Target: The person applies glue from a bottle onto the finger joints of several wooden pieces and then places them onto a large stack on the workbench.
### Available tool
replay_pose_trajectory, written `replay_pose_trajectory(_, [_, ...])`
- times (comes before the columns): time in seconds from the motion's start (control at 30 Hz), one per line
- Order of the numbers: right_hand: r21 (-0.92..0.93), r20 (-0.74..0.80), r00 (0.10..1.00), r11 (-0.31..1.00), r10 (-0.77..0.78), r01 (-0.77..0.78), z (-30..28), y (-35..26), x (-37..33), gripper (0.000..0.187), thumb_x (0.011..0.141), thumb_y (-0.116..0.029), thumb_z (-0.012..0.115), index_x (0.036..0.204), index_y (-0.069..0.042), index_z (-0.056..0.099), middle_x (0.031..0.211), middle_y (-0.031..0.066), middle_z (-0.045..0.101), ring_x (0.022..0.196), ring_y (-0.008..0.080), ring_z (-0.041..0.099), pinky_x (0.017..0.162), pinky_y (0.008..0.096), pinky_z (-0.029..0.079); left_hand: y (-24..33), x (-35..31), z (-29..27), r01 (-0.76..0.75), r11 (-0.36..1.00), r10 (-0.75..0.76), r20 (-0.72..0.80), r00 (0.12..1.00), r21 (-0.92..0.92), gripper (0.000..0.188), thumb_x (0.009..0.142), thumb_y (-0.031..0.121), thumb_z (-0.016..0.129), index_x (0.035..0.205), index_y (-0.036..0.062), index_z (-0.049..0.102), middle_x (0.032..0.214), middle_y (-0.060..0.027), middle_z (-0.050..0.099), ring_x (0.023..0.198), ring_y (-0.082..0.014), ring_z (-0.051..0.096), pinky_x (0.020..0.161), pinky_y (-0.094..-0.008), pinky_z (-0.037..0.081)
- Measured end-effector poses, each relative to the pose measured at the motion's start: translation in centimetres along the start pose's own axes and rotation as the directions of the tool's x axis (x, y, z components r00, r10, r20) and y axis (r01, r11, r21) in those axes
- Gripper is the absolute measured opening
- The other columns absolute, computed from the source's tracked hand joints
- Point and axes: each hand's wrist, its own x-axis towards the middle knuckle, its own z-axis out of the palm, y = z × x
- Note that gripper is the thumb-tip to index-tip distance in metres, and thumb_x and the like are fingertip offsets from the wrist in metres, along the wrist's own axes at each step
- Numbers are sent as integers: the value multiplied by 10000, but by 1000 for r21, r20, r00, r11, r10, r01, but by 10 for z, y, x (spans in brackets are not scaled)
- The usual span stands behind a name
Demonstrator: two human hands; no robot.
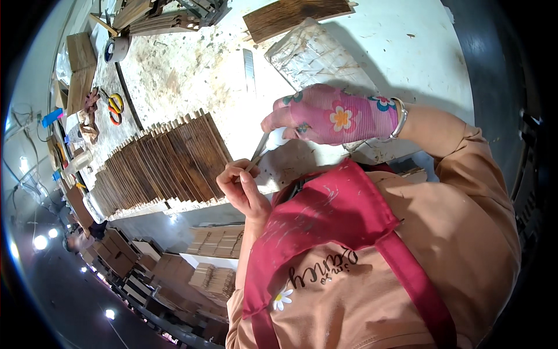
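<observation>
Here the bare left hand [244,186] pinches a thin stick [257,152] at the bench edge, and the gloved right hand [331,116], fingers curled shut, apparently trims it; steadiness comes next.

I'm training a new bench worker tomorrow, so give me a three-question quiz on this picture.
1. True or false: the right hand wears a pink flowered glove.
2. What does the bare left hand pinch, together with the right hand?
A. a thin stick
B. a paint roller
C. a hammer
3. Fill in: the row of dark wooden slats lies on the table to the person's ____ of the hands.

Key: 1 true; 2 A; 3 left.
</observation>
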Motion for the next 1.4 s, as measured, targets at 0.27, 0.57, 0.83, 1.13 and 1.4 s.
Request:
replay_pose_trajectory(0.27, [-65,41,999,998,5,-3,6,0,4,335,876,-163,571,1209,-137,548,1070,104,602,744,309,642,690,413,502,-6,1,-2,-16,1000,16,-14,1000,23,207,987,233,467,992,43,385,880,-136,552,675,-143,469,627,-274,399])
replay_pose_trajectory(0.57, [-52,-80,993,995,-92,88,12,5,4,288,824,-71,588,1111,-56,583,944,61,653,856,279,641,799,394,497,-4,1,-3,18,1000,-18,4,1000,7,168,983,198,450,991,46,379,894,-136,541,705,-141,476,666,-271,405])
replay_pose_trajectory(0.83, [-188,33,990,972,-138,141,5,-8,16,201,800,-46,594,993,-55,538,838,131,588,672,311,622,556,389,475,-2,0,-2,47,999,-47,-4,999,-9,126,979,155,437,999,48,374,901,-128,537,720,-129,462,679,-260,401])
replay_pose_trajectory(1.13, [-306,66,966,916,-251,259,0,-17,26,107,805,-60,571,873,-25,496,764,147,527,651,330,584,567,400,456,-3,1,-1,44,999,-45,-6,999,-24,112,982,146,432,999,51,375,897,-114,539,716,-121,444,666,-253,393])
replay_pose_trajectory(1.4, [-232,87,993,967,-83,101,-11,-13,24,136,836,-100,573,946,-22,556,812,167,613,777,336,631,660,406,493,-8,2,-1,-13,1000,13,-18,1000,-28,155,986,185,480,994,45,413,874,-112,563,671,-126,461,613,-263,397])
